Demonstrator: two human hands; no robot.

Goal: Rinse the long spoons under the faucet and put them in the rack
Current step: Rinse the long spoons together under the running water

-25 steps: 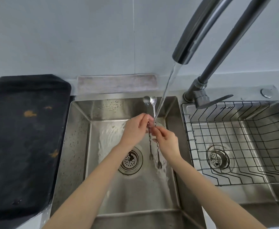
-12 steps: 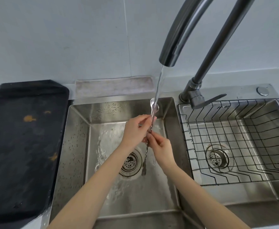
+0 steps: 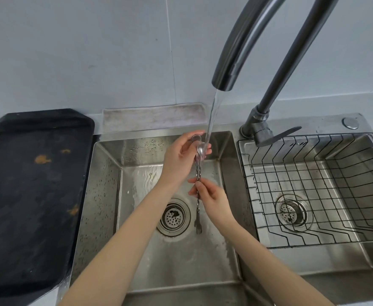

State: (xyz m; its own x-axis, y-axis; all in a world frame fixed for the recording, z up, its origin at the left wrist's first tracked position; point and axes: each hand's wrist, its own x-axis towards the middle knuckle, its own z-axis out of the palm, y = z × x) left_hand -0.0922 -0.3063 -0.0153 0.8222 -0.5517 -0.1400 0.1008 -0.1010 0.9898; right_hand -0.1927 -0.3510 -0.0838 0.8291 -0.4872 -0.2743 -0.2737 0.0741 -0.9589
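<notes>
Two long metal spoons (image 3: 198, 171) with twisted stems and small fork-shaped ends are held together upright over the left sink basin (image 3: 137, 155). My right hand (image 3: 212, 197) pinches their stems at mid-length. My left hand (image 3: 181, 155) is wrapped around the bowls at the top, fingers rubbing them. Water from the dark curved faucet (image 3: 231, 62) runs straight onto the bowls and my left fingers. The black wire rack (image 3: 313, 195) sits in the right basin with nothing in it.
A black tray (image 3: 33, 195) with orange stains lies on the counter left of the sink. A folded grey cloth (image 3: 154, 117) rests along the wall behind the basin. The faucet lever (image 3: 276, 135) points right over the rack. Each basin has a round drain strainer.
My left hand has slid up from the stems to the spoon bowls under the stream. The two spoons, earlier apart, are now pressed together. The view has shifted slightly.
</notes>
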